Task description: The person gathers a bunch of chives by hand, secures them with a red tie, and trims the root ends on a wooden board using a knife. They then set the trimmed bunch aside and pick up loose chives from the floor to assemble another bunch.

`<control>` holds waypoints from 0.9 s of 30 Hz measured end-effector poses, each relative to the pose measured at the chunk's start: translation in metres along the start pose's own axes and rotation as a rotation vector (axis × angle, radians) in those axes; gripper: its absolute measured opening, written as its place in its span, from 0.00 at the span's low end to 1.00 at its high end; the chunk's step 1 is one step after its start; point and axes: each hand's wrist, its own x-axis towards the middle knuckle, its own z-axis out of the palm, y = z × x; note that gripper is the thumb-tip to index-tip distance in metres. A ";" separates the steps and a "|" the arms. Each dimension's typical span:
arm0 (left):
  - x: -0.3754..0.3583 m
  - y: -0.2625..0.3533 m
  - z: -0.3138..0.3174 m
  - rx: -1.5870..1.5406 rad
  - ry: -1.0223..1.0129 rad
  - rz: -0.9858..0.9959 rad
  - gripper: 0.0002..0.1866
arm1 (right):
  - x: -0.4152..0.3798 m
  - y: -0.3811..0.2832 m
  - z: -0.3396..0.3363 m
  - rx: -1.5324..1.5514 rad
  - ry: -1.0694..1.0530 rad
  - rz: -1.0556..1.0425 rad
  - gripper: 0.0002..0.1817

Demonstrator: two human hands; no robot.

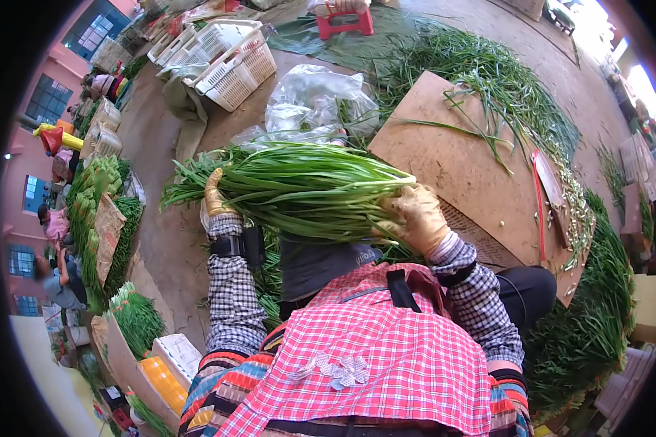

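Observation:
A large bunch of garlic chives (306, 186) lies sideways across my lap, leafy tips to the left and pale cut stems to the right. Both hands wear yellowish gloves. My left hand (217, 194) is wrapped round the leafy end, its thumb showing on top. At the stem end, my right hand (417, 215) is closed on the bunch, with the fingertips partly hidden. Right of it stands a brown board (444, 156) with loose leaves and chopped stem ends on it. A knife (551, 180) with a wide blade rests there beside a red strip (539, 211).
Clear plastic bags (317, 98) lie ahead of the bunch. White plastic crates (237, 69) stand farther back left, near a red stool (345, 23). Heaps of greens (590, 306) surround the board. At left, a box of bundled greens (135, 317) stands near other people (58, 280).

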 end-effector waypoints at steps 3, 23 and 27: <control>0.001 0.001 0.000 -0.019 -0.026 0.010 0.15 | -0.005 0.032 0.024 0.300 0.045 -0.075 0.12; 0.020 -0.015 -0.011 -0.265 0.042 -0.191 0.14 | 0.004 -0.004 0.008 -0.231 -0.143 -0.232 0.38; 0.004 -0.008 0.000 -0.199 0.057 -0.140 0.15 | 0.002 -0.011 0.032 -0.336 -0.111 -0.237 0.39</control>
